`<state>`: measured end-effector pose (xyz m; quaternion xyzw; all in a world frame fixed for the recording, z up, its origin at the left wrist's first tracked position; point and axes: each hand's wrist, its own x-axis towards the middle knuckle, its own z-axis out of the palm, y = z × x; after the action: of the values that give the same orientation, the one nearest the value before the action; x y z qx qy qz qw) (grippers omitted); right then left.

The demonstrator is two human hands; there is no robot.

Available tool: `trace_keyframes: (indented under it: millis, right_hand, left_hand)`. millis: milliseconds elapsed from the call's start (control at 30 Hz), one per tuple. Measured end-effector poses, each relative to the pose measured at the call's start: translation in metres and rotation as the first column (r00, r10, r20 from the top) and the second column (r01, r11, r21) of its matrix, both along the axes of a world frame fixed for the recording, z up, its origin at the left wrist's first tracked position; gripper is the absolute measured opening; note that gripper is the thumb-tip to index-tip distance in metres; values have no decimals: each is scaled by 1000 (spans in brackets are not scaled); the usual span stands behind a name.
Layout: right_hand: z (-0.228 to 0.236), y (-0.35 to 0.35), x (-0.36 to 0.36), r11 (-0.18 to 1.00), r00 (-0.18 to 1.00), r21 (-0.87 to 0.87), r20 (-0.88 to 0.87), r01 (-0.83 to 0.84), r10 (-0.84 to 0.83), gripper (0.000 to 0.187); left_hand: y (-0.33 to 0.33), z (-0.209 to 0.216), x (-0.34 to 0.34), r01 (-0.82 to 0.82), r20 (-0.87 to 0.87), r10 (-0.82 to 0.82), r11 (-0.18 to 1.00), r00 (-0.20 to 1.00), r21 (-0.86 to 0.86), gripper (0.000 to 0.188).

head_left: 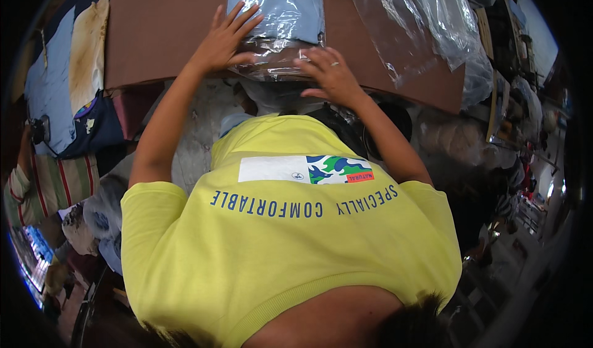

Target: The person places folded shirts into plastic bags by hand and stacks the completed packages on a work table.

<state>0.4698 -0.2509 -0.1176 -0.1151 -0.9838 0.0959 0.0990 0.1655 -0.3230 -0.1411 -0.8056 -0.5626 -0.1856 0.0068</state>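
A folded light-blue garment (287, 11) lies inside a clear plastic bag (272, 63) on the brown tabletop. The bag's loose end reaches past the garment to the table's near edge. My left hand (231, 39) is spread, its fingertips over the bag's left side and its thumb toward the loose end. At the right of that loose end is my right hand (327, 73), fingers apart and a ring on one of them. Neither hand is wrapped around anything. Whether the right fingertips touch the plastic, I cannot tell. The garment's far end is cut off by the picture's top.
More clear plastic bags (432, 20) lie heaped on the table's right side. The brown tabletop (160, 26) ends just in front of me. At the far left, a person in a striped shirt (62, 184) is beside another table with light-blue cloth (52, 88) and a scorched-looking tan cloth (88, 51).
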Motion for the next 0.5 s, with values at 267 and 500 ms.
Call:
trace_keyframes:
  millis: [267, 500]
  right_hand:
    - [-46, -3, 62, 994, 979, 31, 172, 104, -108, 62]
    - [-35, -6, 54, 996, 994, -29, 75, 87, -84, 59]
  left_hand:
    - [-104, -22, -14, 171, -201, -234, 943, 951, -287, 55]
    - [-116, -45, 10, -104, 23, 102, 990, 994, 98, 34]
